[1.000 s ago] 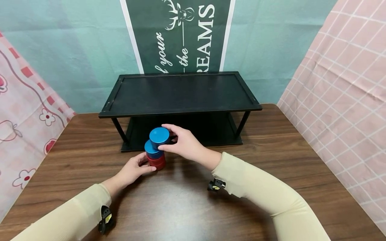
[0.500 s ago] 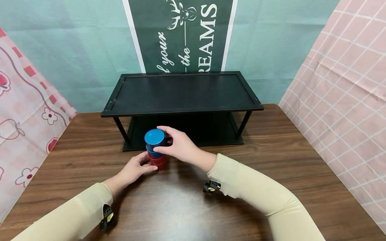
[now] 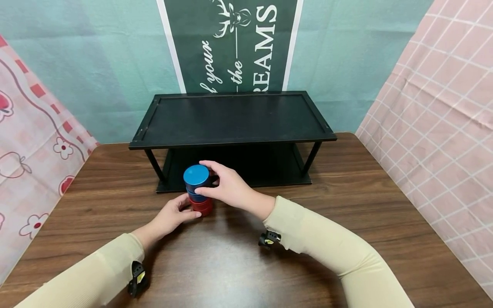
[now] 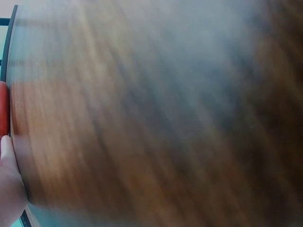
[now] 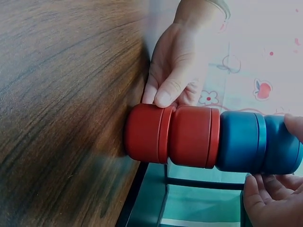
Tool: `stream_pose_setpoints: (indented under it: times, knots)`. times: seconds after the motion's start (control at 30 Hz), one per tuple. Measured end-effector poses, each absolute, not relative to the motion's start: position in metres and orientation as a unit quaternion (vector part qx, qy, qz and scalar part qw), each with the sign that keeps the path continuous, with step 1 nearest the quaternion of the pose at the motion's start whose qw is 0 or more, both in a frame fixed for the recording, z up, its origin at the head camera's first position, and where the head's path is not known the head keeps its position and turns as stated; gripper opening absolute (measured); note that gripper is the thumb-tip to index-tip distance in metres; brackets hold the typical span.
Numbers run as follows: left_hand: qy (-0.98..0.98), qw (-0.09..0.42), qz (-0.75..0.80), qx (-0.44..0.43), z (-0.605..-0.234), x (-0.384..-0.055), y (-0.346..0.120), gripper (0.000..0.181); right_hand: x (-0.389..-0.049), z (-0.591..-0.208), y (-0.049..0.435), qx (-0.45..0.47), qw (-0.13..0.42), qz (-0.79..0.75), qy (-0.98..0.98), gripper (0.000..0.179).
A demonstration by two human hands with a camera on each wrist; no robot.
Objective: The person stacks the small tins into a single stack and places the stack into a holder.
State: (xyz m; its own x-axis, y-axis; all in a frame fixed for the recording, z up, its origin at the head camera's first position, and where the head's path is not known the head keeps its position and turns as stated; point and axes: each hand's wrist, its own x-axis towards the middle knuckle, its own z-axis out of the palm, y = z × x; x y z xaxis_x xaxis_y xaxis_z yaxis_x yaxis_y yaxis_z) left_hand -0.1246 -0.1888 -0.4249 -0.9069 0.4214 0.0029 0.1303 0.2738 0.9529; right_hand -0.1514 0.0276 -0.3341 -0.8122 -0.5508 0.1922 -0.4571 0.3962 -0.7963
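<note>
Two red lidded tins and two blue lidded tins form one upright stack on the table, in front of the black shelf. The bottom red tin [image 5: 144, 135] carries the second red tin [image 5: 191, 137]. Above them sit the lower blue tin [image 5: 240, 142] and the top blue tin [image 3: 196, 175]. With thumb and fingers, my left hand [image 3: 169, 217] holds the red base of the stack from the left. My right hand [image 3: 230, 185] pinches the top blue tin from the right, thumb in front. The left wrist view catches only a sliver of red tin [image 4: 4, 109] and the left thumb.
A black two-level shelf [image 3: 235, 119] stands right behind the stack, its lower board close to the tins. The brown wooden table [image 3: 239, 265] extends to the front and both sides. Patterned cloths hang at left and right, and a green printed banner [image 3: 231, 47] behind.
My right hand has moved left with the top blue tin, from an offset position to over the lower blue tin. In the last half second it has barely shifted. My left hand stays at the base.
</note>
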Motion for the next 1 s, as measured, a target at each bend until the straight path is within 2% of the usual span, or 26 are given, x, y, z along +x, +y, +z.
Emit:
stream_pose_setpoints:
  times: [0.3,0.5,0.6,0.77,1.0]
  knots:
    - [0.788,0.124,0.577,0.177,-0.426,-0.126,-0.189,0.051,-0.152,-0.333,0.027,-0.303,0.047,-0.449,0.839,0.068]
    - [0.788,0.133,0.575,0.174,-0.426,-0.126,-0.187,0.053,-0.155,-0.343,0.039,-0.305,0.057,-0.463,0.83,0.078]
    - [0.792,0.133,0.571,0.171,-0.425,-0.126,-0.189,0.054,-0.155,-0.354,0.046,-0.294,0.081,-0.457,0.835,0.079]
    - [0.8,0.129,0.559,0.177,-0.422,-0.124,-0.194,0.054,-0.154,-0.369,0.047,-0.303,0.143,-0.431,0.838,0.071]
    - [0.802,0.132,0.548,0.198,-0.418,-0.127,-0.191,0.054,-0.155,-0.383,0.039,-0.317,0.185,-0.356,0.859,0.065]
